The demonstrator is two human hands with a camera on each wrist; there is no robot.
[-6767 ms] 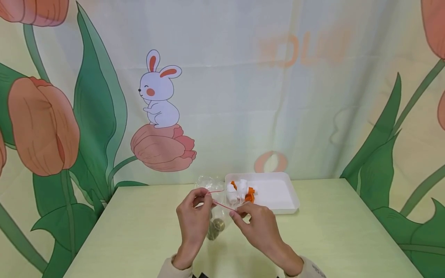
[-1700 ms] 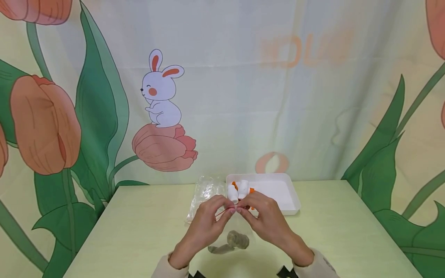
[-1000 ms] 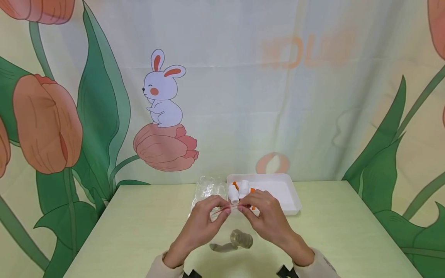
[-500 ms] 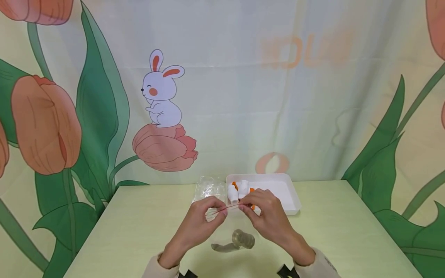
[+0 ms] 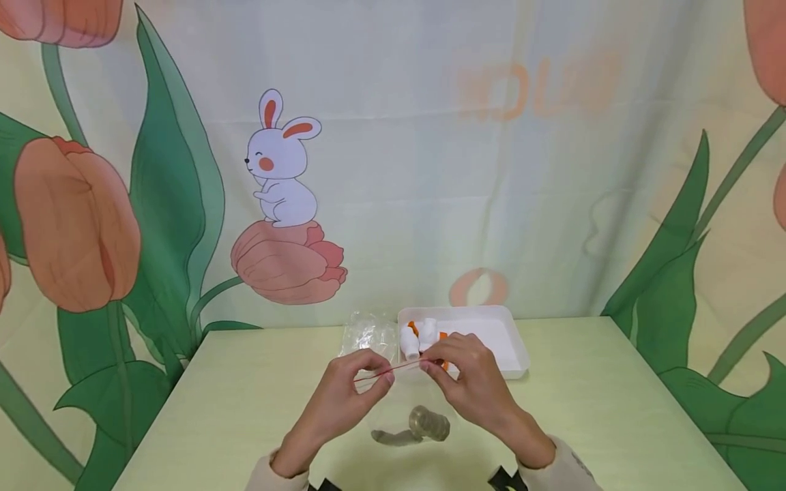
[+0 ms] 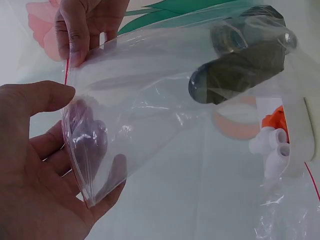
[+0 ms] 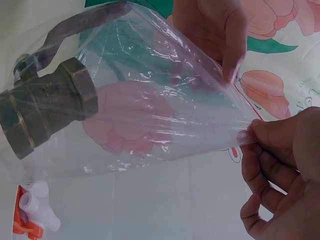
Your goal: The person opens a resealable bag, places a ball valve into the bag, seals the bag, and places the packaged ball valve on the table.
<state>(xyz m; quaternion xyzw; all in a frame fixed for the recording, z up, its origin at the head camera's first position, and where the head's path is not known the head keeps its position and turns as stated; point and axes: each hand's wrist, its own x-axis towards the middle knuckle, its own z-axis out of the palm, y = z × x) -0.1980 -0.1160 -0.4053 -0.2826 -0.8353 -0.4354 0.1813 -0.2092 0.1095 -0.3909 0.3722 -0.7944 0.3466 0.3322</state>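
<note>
A clear zip-lock bag [image 6: 145,95] with a red line along its mouth holds a dull metal pipe valve [image 7: 47,105] with a long lever [image 7: 75,27]. In the head view the valve sits low between the wrists, seen faintly through the plastic. My left hand [image 5: 344,392] pinches the bag's mouth at the red edge between thumb and fingers; its fingers lie behind the plastic in the left wrist view. Farther right along the same edge, my right hand [image 5: 469,375] pinches it between thumb and forefinger.
Beyond my hands, a white tray [image 5: 518,358] holds several white plastic parts [image 5: 410,341] with orange pieces [image 7: 20,215]. Left of the tray lies another clear bag [image 5: 368,331] on the pale table [image 5: 245,395]. A printed curtain [image 5: 393,170] stands behind the table.
My hands came together on the red edge, then my left hand moved left along it, widening the gap. The bagged valve has shifted right and nearer since the earliest frame.
</note>
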